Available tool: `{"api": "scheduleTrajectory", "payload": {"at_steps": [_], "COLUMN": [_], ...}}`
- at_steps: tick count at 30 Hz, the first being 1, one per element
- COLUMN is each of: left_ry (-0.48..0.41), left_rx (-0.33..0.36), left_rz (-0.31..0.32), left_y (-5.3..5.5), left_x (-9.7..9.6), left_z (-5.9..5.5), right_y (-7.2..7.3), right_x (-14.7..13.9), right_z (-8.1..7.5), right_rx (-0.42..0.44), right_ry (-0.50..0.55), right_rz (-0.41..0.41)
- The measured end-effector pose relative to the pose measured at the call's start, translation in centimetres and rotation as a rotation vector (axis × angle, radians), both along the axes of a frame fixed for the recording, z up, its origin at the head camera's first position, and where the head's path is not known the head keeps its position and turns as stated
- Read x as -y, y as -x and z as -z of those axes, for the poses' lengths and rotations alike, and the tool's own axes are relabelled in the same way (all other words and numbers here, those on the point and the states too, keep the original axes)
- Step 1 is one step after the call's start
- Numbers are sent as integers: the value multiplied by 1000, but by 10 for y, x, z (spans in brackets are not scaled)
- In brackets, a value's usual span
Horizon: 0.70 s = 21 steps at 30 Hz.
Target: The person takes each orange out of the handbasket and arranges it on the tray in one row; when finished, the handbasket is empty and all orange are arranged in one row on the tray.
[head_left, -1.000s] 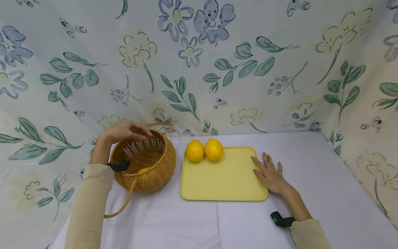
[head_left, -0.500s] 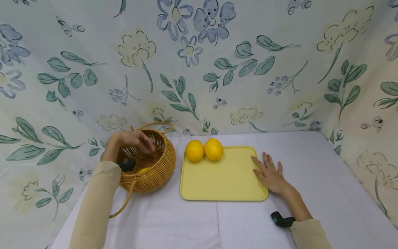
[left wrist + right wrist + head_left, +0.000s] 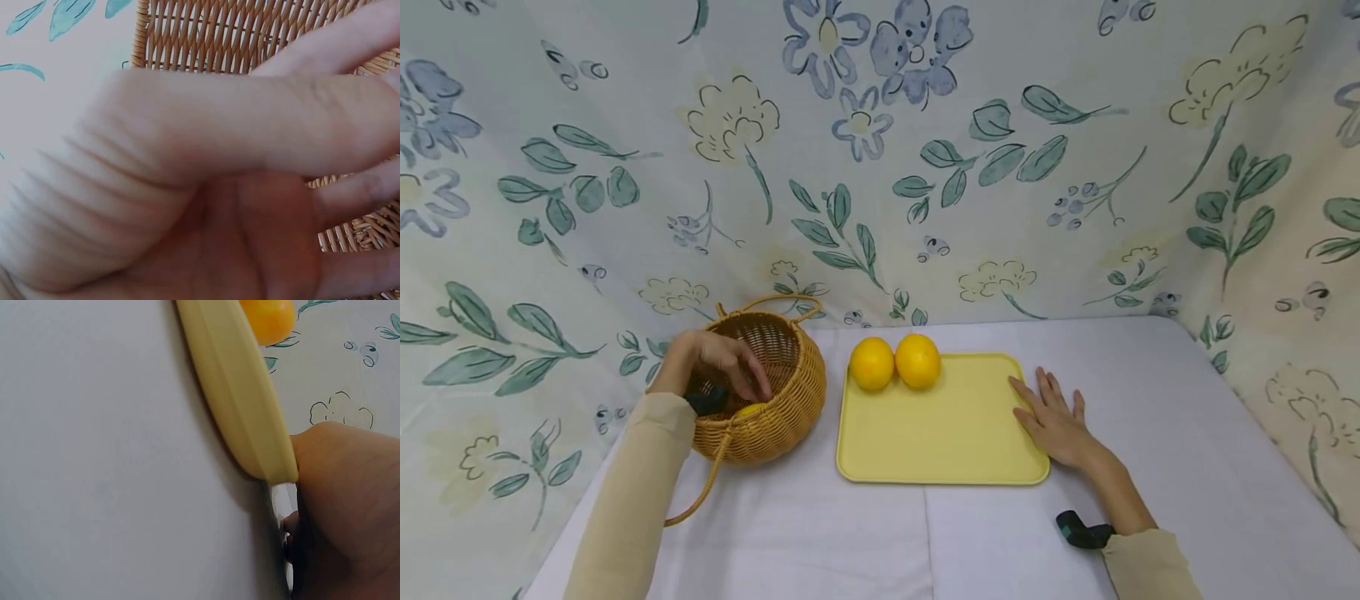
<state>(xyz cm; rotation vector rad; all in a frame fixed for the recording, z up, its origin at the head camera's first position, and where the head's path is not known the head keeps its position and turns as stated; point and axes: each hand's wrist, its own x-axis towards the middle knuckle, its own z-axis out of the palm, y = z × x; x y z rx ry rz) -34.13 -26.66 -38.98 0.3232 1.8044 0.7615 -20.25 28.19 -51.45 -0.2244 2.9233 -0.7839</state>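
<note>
My left hand (image 3: 728, 360) reaches down into a wicker basket (image 3: 793, 417) at the left, fingers pointing down. Just below its fingertips a bit of a yellow fruit (image 3: 749, 410) shows inside, mostly hidden by the basket's wall. In the left wrist view the thumb and fingers (image 3: 262, 125) are extended and apart, with the woven wall (image 3: 206, 37) behind them. My right hand (image 3: 1060, 427) lies with spread fingers on the right edge of a yellow tray (image 3: 943, 442). Two oranges (image 3: 872, 364) sit side by side in the tray's back left corner.
The basket's two handles hang outward, one toward the back and one handle (image 3: 700, 493) down onto the white tablecloth (image 3: 805, 533). A floral cloth (image 3: 865, 233) stands as a backdrop behind the table and at both sides.
My left hand has moved from above the basket's rim down and to the right, deeper into the basket. The right hand, tray and oranges stay as they were.
</note>
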Motion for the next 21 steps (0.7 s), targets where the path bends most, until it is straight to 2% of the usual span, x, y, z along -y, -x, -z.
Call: {"api": "scheduleTrajectory", "payload": {"at_steps": [4,9,21], "left_ry": [31,34,-38], "left_rx": [53,78,192], "left_rz": [-27,-41,4], "left_y": [-2,-1,1], "left_x": [-1,-1,-3], "left_z": [3,7,10], "right_y": [0,0,0], "right_x": [0,1,-1], "right_z": [0,-1,-2], "right_rx": [0,3,-3], "right_ry": [3,4,4], "right_rz": [0,-3,-2]}}
